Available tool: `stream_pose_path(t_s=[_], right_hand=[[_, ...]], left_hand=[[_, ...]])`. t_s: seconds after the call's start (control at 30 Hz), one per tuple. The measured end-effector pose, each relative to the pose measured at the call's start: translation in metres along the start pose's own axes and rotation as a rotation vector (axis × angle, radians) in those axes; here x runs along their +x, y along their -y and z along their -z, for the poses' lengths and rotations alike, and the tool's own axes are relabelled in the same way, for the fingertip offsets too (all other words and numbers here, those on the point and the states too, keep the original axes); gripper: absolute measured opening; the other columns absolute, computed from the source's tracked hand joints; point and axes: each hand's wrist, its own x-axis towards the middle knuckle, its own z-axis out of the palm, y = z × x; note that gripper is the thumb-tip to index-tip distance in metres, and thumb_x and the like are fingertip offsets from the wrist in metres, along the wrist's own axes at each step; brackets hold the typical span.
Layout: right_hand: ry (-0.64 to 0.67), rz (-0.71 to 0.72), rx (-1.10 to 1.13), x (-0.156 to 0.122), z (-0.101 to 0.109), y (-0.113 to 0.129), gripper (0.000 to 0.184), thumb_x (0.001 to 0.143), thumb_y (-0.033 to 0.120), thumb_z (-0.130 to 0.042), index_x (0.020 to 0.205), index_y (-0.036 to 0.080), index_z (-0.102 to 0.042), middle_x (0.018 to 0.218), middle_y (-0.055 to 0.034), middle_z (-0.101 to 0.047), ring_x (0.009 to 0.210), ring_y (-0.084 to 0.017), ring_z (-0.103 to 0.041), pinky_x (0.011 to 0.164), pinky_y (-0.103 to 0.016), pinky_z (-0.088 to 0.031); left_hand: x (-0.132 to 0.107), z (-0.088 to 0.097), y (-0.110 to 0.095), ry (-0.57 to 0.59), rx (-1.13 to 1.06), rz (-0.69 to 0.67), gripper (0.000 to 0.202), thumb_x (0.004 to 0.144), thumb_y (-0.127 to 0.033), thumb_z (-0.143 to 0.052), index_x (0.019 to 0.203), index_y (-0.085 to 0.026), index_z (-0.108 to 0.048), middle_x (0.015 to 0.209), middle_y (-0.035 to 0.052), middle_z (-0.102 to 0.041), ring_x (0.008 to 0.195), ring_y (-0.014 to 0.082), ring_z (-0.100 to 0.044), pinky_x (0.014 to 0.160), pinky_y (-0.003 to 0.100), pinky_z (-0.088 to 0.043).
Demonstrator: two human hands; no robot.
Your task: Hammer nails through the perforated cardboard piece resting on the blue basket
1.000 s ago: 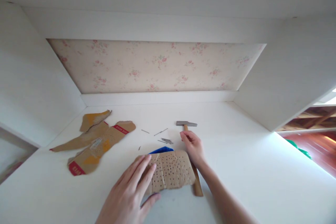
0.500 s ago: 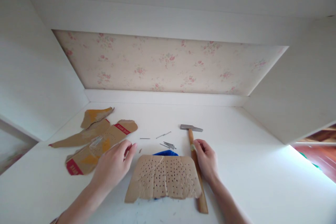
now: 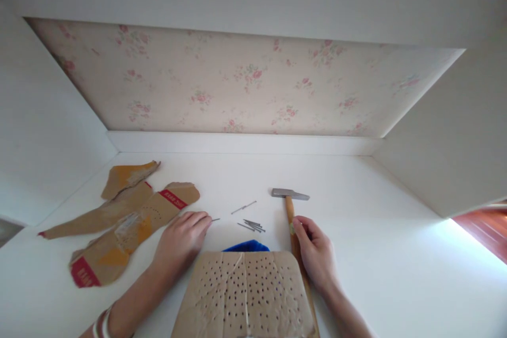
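My left hand is palm down on the white tabletop, fingers pressed together. Its fingertips are on one end of a single nail, which sticks out to the right. The hammer lies flat with its metal head away from me. My right hand is closed, thumb and curled fingers at the wooden handle. Between the hands, nearest me, is a cardboard piece punched with many small holes. A blue thing shows from beneath its far edge. Several loose nails lie beyond it.
Torn cardboard pieces with red and yellow print lie on the left. Two more nails lie end to end behind the pile. White panels stand at both sides, and a floral-patterned wall closes the back.
My left hand has come down from above the table onto the single nail, its fingers closing together. My right hand stays at the hammer handle. The view has shifted slightly.
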Motion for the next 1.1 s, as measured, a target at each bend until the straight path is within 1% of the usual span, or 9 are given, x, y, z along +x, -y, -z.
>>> stream_pose_path(t_s=[0.2,0.37,0.47,0.6,0.73,0.8,0.87,0.97,1.1], right_hand=[[0.018,-0.007,-0.017,-0.001,-0.001,0.003,0.04,0.088,0.058,-0.054,0.094,0.023,-0.071,0.075,-0.0012,-0.066,0.07,-0.022,-0.056,0.065,-0.033,-0.042],[0.015,-0.012,-0.018,-0.001,-0.001,0.007,0.041,0.087,0.059,-0.054,0.094,0.023,-0.071,0.08,-0.0026,-0.069,0.075,-0.023,-0.057,0.068,-0.033,-0.043],[0.011,-0.016,-0.023,-0.001,-0.001,0.007,0.04,0.087,0.059,-0.054,0.093,0.023,-0.071,0.082,-0.0027,-0.07,0.077,-0.024,-0.058,0.069,-0.033,-0.043],[-0.005,-0.017,-0.028,-0.002,0.001,0.006,0.039,0.088,0.058,-0.055,0.093,0.023,-0.071,0.083,-0.0025,-0.07,0.078,-0.023,-0.058,0.07,-0.033,-0.043],[0.009,-0.018,-0.021,-0.002,0.001,0.005,0.04,0.089,0.058,-0.054,0.094,0.022,-0.07,0.082,-0.0022,-0.069,0.077,-0.023,-0.057,0.069,-0.033,-0.043],[0.023,-0.016,-0.017,-0.002,0.001,0.006,0.04,0.089,0.058,-0.054,0.094,0.022,-0.07,0.082,-0.0022,-0.069,0.078,-0.022,-0.057,0.07,-0.033,-0.043],[0.03,-0.013,-0.015,-0.002,0.001,0.007,0.039,0.088,0.058,-0.054,0.094,0.022,-0.07,0.084,-0.0022,-0.07,0.079,-0.023,-0.058,0.072,-0.033,-0.043],[0.023,-0.016,-0.019,-0.002,0.001,0.007,0.039,0.088,0.058,-0.055,0.093,0.022,-0.071,0.084,-0.002,-0.07,0.08,-0.023,-0.058,0.073,-0.033,-0.043],[0.013,-0.019,-0.025,-0.003,0.001,0.007,0.038,0.089,0.057,-0.055,0.094,0.022,-0.071,0.083,-0.0016,-0.069,0.078,-0.022,-0.057,0.072,-0.033,-0.043]], left_hand=[[0.002,-0.002,-0.002,0.025,0.102,-0.062,0.03,0.085,-0.002,-0.045,0.093,-0.021,-0.067,0.099,0.0074,-0.071,0.094,0.0254,-0.062,0.084,0.037,-0.046],[0.002,-0.005,-0.001,0.032,0.122,-0.068,0.024,0.093,-0.008,-0.042,0.091,-0.018,-0.064,0.098,0.0092,-0.069,0.092,0.0258,-0.061,0.081,0.038,-0.045],[-0.001,-0.007,-0.001,0.02,0.13,-0.059,0.023,0.096,-0.013,-0.041,0.093,-0.019,-0.063,0.095,0.0081,-0.067,0.089,0.0248,-0.06,0.08,0.038,-0.043],[-0.001,-0.006,-0.002,-0.003,0.184,0.0,0.026,0.1,-0.027,-0.041,0.088,-0.019,-0.062,0.086,0.0069,-0.065,0.084,0.0238,-0.059,0.078,0.036,-0.043],[0.002,0.0,-0.005,0.105,0.322,0.079,0.042,0.099,-0.049,-0.04,0.08,-0.019,-0.061,0.077,0.0065,-0.064,0.075,0.0253,-0.062,0.067,0.036,-0.044],[0.003,0.002,-0.005,0.16,0.332,0.085,0.046,0.099,-0.053,-0.038,0.079,-0.019,-0.061,0.075,0.0057,-0.064,0.07,0.0252,-0.063,0.061,0.034,-0.043],[0.004,0.003,-0.005,0.206,0.309,0.029,0.044,0.101,-0.049,-0.036,0.08,-0.02,-0.062,0.074,0.0046,-0.065,0.068,0.0248,-0.065,0.058,0.033,-0.042],[0.004,0.004,-0.005,0.271,0.278,-0.103,0.037,0.103,-0.036,-0.037,0.083,-0.021,-0.065,0.075,0.0043,-0.068,0.07,0.0254,-0.067,0.058,0.033,-0.043],[0.004,0.005,-0.005,0.318,0.286,-0.203,0.028,0.1,-0.022,-0.041,0.085,-0.019,-0.065,0.077,0.0057,-0.069,0.069,0.0265,-0.068,0.057,0.034,-0.045]])
